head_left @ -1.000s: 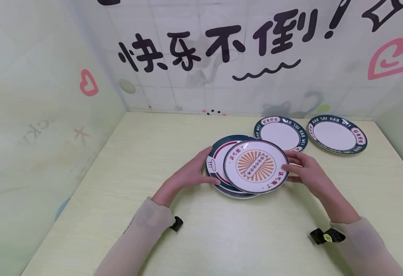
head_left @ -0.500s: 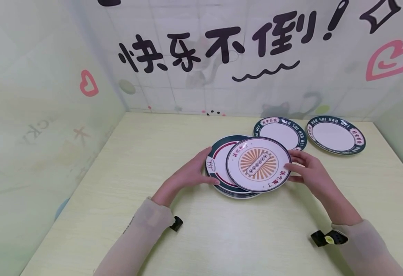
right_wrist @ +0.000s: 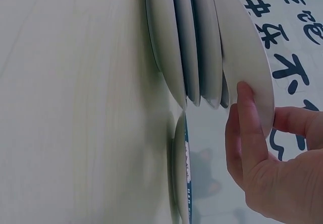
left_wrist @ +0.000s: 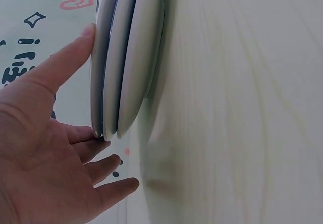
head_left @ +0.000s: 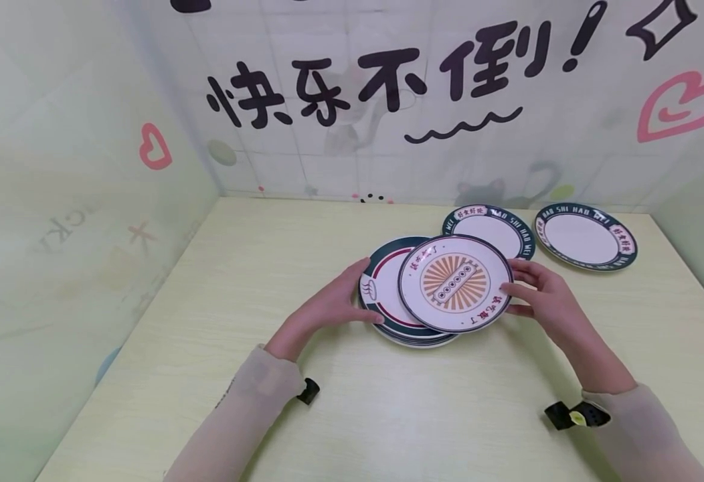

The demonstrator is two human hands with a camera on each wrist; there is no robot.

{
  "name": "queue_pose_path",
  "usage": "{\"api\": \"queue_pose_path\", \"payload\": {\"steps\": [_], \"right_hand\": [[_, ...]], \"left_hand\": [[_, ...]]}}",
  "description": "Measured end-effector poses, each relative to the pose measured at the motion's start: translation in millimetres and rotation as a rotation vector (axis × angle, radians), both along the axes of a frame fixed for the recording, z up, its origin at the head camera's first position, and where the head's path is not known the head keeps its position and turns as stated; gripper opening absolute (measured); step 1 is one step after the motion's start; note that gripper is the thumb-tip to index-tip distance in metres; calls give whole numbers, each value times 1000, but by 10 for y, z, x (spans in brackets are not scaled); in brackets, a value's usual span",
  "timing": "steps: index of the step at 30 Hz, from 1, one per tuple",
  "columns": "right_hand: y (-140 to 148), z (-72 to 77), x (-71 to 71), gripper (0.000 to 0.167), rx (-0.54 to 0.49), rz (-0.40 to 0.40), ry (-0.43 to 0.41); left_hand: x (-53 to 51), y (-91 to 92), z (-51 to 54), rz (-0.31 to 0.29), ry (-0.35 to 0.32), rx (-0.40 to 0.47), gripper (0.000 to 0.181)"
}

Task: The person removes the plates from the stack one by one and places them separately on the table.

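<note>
My right hand (head_left: 546, 294) pinches a white plate (head_left: 456, 284) by its right rim, thumb on top and fingers underneath. This plate has an orange sunburst print and a thin dark rim. Its raised right side is tilted above a stack of green-rimmed plates (head_left: 383, 271), covering much of it. On the stack's left side, my left hand (head_left: 334, 300) lays its thumb over the rim. In the left wrist view, fingertips (left_wrist: 101, 146) touch the stack's edge while the other fingers are spread. The right wrist view shows the pinched plate's underside (right_wrist: 242, 47) angled away from the stack.
Two green-rimmed plates lie at the back right of the pale wooden table (head_left: 255, 254): one plate (head_left: 489, 231) partly behind the pinched plate, another plate (head_left: 585, 235) farther right. A printed wall (head_left: 304, 161) stands behind the table, with side walls at left and right.
The right hand has shifted the sunburst plate slightly right and back, uncovering a little more of the stack. My left hand has stayed in place.
</note>
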State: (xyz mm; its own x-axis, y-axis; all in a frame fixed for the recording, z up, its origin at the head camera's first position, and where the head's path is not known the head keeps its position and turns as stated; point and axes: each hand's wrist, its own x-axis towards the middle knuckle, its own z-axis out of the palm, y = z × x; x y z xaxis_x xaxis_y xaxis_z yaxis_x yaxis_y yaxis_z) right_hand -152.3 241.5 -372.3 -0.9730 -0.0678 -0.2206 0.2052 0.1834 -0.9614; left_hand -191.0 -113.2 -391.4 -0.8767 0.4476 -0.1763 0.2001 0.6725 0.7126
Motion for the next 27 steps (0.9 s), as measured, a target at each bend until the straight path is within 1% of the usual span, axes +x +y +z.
{"api": "queue_pose_path", "payload": {"steps": [5, 9, 12, 17, 18, 25, 27], "right_hand": [[15, 3, -4, 64, 1, -4, 8], [28, 9, -5, 63, -11, -10, 10], [45, 14, 7, 64, -13, -16, 7], [119, 18, 34, 62, -16, -35, 15], [141, 20, 38, 61, -35, -44, 19], [329, 56, 74, 57, -80, -91, 31], [390, 65, 88, 55, -112, -105, 33]], "left_hand": [[-8, 9, 19, -9, 17, 0, 116], [-26, 6, 24, -16, 33, -29, 115], [-27, 4, 22, -15, 29, -52, 115], [5, -5, 42, 0, 15, -80, 116], [9, -8, 45, 3, 16, -83, 116], [7, -13, 12, 11, 19, -65, 116], [10, -10, 7, 13, 16, -62, 116]]}}
